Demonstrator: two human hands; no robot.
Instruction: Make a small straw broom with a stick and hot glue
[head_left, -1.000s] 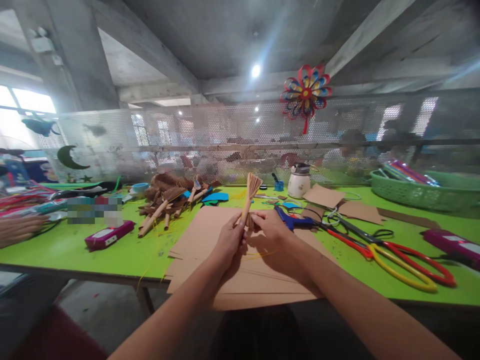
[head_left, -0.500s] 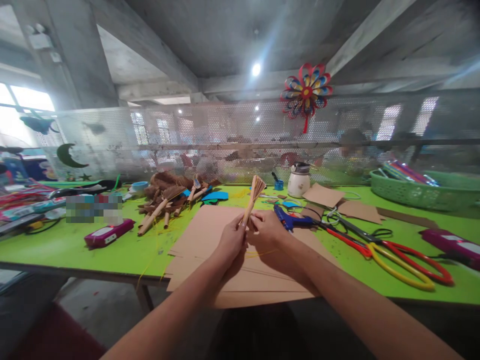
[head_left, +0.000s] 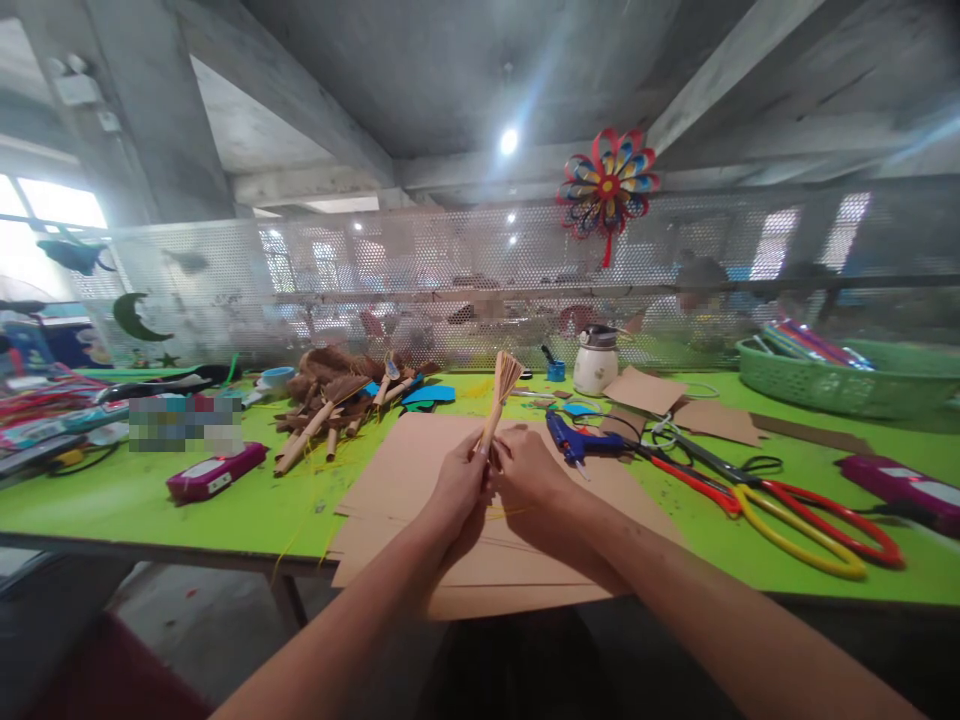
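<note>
A small roll of brown paper (head_left: 498,398), pleated or fringed at its flared top, stands slightly tilted between my hands. My left hand (head_left: 460,482) is closed around its lower part. My right hand (head_left: 529,468) is closed against the lower end, its fingertips meeting those of the left; what exactly they pinch is hidden. Yellow string (head_left: 517,511) runs out below my right hand. Both hands are above a stack of brown paper sheets (head_left: 405,465). Just right of them lies a blue glue gun (head_left: 577,440).
Large scissors (head_left: 795,530) with red and yellow handles lie to the right, before a green basket (head_left: 840,385). Finished paper rolls (head_left: 319,425) pile up at left, near a purple box (head_left: 217,472). A white jar (head_left: 596,366) stands behind. A mesh screen (head_left: 420,260) bounds the table.
My hands and the paper roll have shifted very slightly; the roll's top leans a little more to the left. The grip looks the same.
</note>
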